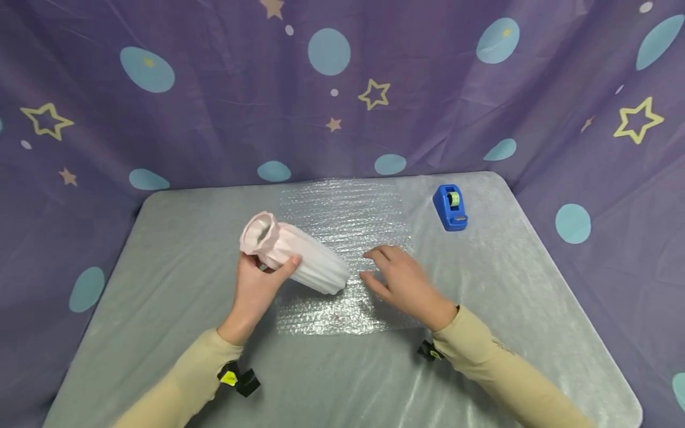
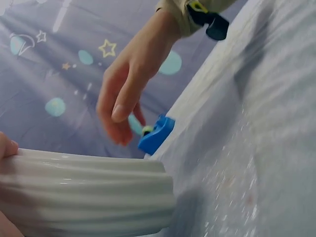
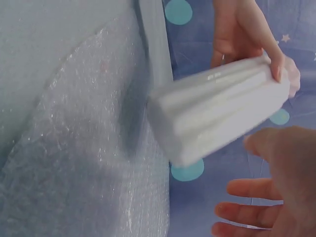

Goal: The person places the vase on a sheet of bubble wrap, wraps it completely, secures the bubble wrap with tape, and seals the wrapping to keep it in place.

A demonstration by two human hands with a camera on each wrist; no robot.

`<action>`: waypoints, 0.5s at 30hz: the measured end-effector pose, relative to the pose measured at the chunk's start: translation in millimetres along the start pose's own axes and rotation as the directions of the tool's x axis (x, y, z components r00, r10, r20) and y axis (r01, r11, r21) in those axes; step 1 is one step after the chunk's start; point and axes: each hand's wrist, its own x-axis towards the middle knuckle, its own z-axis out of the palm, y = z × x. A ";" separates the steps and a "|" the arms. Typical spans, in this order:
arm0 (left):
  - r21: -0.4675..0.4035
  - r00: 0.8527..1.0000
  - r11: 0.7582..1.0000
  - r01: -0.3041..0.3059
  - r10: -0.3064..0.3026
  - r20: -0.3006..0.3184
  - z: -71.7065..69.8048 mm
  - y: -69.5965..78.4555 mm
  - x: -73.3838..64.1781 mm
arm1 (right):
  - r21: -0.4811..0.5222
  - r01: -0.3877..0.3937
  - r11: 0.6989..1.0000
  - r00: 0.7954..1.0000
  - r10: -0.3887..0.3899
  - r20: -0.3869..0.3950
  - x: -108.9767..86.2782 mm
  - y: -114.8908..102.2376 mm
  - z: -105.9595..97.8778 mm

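Observation:
My left hand point(image 1: 258, 291) grips a ribbed vase point(image 1: 310, 258), pale pink at its ruffled mouth and white toward the base. The vase is tilted, its mouth to the upper left and its base to the lower right. Beneath it a sheet of clear bubble wrap point(image 1: 342, 205) lies flat on the table; in the right wrist view the vase point(image 3: 217, 106) is held above the sheet. My right hand point(image 1: 404, 282) hovers just right of the base, fingers loosely spread, touching nothing. In the left wrist view the right hand point(image 2: 131, 79) hangs beyond the vase.
A blue tape dispenser point(image 1: 451, 208) with a small roll stands at the back right of the table point(image 1: 514, 297), which has a grey cover. A purple curtain point(image 1: 214, 119) with stars and blue dots hangs behind the table and at both sides.

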 end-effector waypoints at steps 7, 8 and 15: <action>-0.061 0.995 0.994 0.095 -0.093 0.037 20.2 -5.8 -3.5 | 0.030 -0.014 0.999 0.996 0.012 0.084 3.3 -4.5 4.8; -0.079 0.993 0.990 0.114 -0.110 0.050 22.8 -6.7 -3.6 | 0.042 -0.016 0.999 0.995 0.012 0.094 3.3 -5.0 5.4; -0.218 0.975 0.954 0.207 -0.182 0.131 35.5 -13.2 -6.8 | 0.083 -0.038 0.996 0.988 0.025 0.154 0.1 -4.9 10.8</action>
